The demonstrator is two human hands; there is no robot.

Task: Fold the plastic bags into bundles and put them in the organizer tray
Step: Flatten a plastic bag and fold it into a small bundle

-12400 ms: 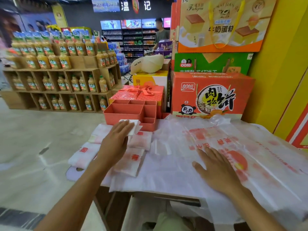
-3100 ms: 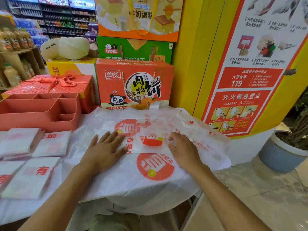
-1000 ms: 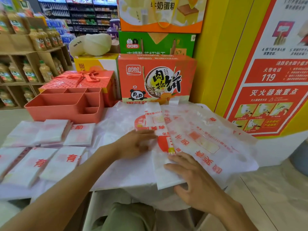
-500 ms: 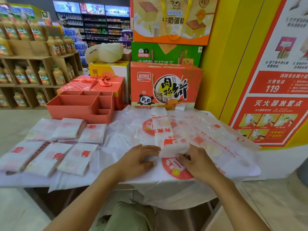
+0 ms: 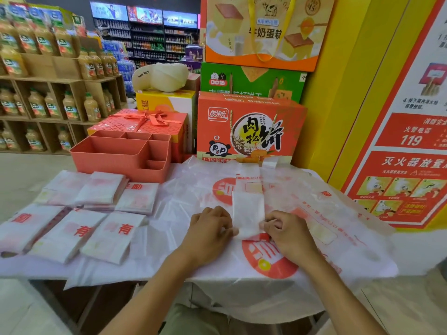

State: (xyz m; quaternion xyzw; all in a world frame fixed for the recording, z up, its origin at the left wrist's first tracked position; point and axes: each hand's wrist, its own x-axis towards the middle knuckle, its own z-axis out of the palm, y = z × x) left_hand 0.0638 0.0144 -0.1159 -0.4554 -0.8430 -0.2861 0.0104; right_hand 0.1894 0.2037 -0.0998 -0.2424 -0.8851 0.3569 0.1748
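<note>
A white plastic bag with red print (image 5: 248, 209), folded into a long narrow strip, lies on a pile of flat bags (image 5: 314, 238) on the table. Its near end is doubled up over the strip. My left hand (image 5: 210, 230) pinches the left edge of that fold and my right hand (image 5: 285, 232) pinches the right edge. Several folded bag bundles (image 5: 106, 235) lie in two rows on the left of the table. The coral organizer tray (image 5: 121, 160) with several compartments stands behind them with nothing visible in it.
Snack cartons (image 5: 249, 131) and a red gift box (image 5: 145, 123) stand against the back of the table. A yellow pillar with a red poster (image 5: 399, 165) rises at right. Shelves of juice bottles (image 5: 48, 93) fill the left background. Floor lies left of the table.
The bag went from spread flat to a narrow strip. In the last second both hands lifted its near end and folded it away from me over the strip.
</note>
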